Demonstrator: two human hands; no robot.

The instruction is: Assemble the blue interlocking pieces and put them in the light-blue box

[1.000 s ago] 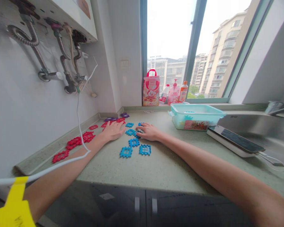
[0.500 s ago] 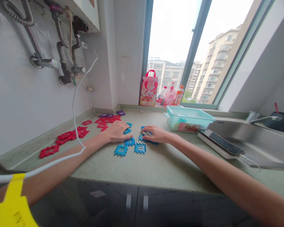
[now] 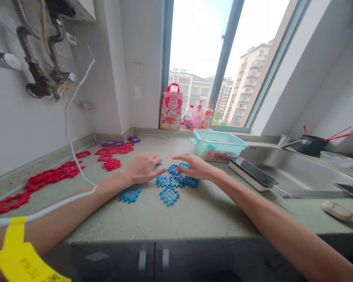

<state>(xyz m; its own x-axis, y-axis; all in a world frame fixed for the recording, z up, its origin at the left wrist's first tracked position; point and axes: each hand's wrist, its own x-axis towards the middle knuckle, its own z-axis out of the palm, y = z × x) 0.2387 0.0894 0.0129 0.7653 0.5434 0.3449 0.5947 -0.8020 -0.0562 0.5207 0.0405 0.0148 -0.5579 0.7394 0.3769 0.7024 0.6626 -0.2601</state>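
Note:
Several blue plastic window-shaped interlocking tiles (image 3: 177, 181) lie close together between my hands, some overlapping. My left hand (image 3: 144, 168) is palm down beside them, thumb stretched out and fingers extended over a blue piece that is mostly hidden. To the right, my right hand (image 3: 195, 166) hovers over or touches the pile, thumb and fingers apart; contact is hard to tell. One diamond-patterned blue tile (image 3: 170, 196) sits nearest the front edge. Another blue tile (image 3: 131, 193) lies beside my left forearm.
Red tiles (image 3: 54, 172) and purple tiles (image 3: 113, 143) are spread along the left wall. A teal plastic tub (image 3: 220, 145) stands behind my right hand. A phone (image 3: 254, 171) rests on a white block by the sink (image 3: 294, 168). A white cable (image 3: 72, 145) crosses my left forearm.
The view has swung right and closer. Blue tiles that were in two groups now lie gathered more tightly between my hands, and my left hand has shifted toward them.

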